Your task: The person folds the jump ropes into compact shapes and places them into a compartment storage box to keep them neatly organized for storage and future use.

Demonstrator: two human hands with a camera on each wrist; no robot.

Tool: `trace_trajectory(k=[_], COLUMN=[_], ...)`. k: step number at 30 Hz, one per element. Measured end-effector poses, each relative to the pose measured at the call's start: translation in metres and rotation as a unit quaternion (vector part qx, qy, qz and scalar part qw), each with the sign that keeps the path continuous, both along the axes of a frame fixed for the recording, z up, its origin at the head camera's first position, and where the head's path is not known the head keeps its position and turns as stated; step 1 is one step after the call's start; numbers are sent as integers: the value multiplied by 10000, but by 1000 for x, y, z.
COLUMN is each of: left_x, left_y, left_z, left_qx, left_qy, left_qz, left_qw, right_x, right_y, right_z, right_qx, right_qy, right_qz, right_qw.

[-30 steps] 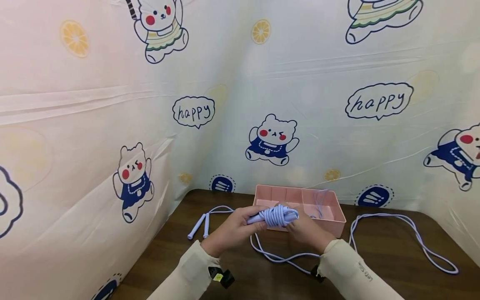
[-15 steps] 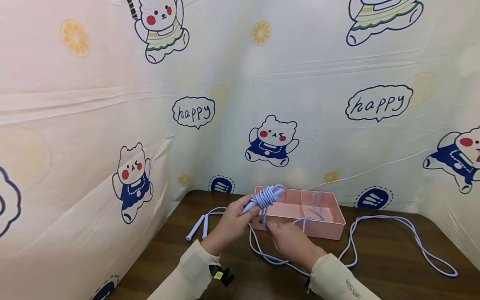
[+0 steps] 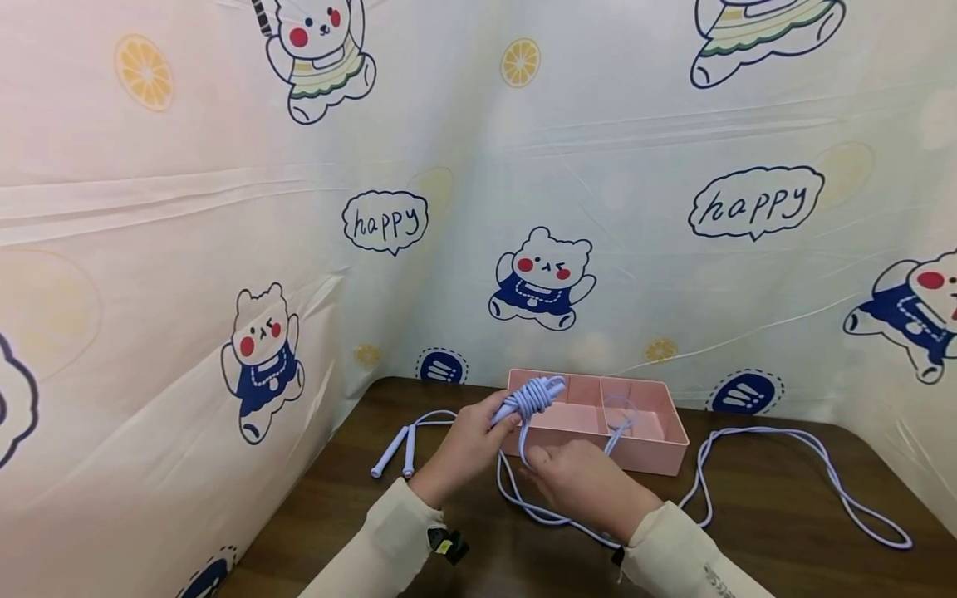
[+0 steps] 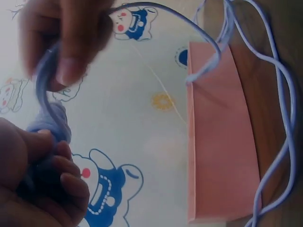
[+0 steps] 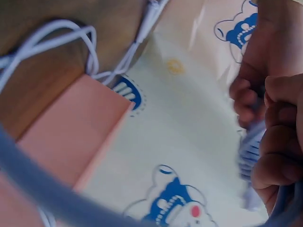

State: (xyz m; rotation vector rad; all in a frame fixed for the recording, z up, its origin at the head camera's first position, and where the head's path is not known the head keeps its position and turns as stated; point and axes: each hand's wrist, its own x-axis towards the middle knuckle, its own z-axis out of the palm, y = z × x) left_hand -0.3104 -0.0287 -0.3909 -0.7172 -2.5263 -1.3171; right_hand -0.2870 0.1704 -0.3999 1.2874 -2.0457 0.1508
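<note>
In the head view, my left hand (image 3: 465,448) grips a light purple jump rope (image 3: 532,397) by its handle end, with cord wound in several turns around it. My right hand (image 3: 586,486), just below and to the right, pinches a strand that runs down from the coil. Seen from the left wrist, the left fingers curl around the lower end of the coil (image 4: 53,120), while the right hand (image 4: 75,40) holds the cord above it. A blurred length of cord (image 5: 57,191) crosses the right wrist view. How the handles lie inside the coil is hidden.
Behind the hands stands a pink divided box (image 3: 643,455), with cord draped over its front edge. Another pair of light purple handles (image 3: 390,453) lies on the dark wooden table (image 3: 329,507) at left. Loops of cord (image 3: 815,440) lie at right. A printed curtain (image 3: 449,291) hangs behind.
My right hand has come from beside the coil's far end to below it, drawing the strand down. The coil has tilted upward at its far end; the left hand keeps its grip.
</note>
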Motion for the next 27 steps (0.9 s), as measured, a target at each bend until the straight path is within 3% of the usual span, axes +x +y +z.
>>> trace_trajectory(k=[5, 11, 18, 23, 27], left_x=[-6, -7, -2, 3, 5], left_y=[5, 5, 7, 8, 6], left_z=[0, -2, -2, -2, -2], left_qx=[-690, -1488, -1835, -1984, -1892], left_qy=[-259, -342, -81, 313, 280], left_qz=[70, -537, -1257, -1536, -1652], left_qw=[9973, 9868, 9749, 9675, 9676], right_x=[2, -3, -5, -8, -12], right_y=[6, 13, 19, 22, 24], right_z=[22, 42, 53, 55, 55], right_qx=[568, 650, 991, 997, 739], right_qy=[522, 948, 501, 178, -43], right_qz=[9, 102, -189, -308, -320], right_qw=[9970, 9933, 9936, 9944, 9967])
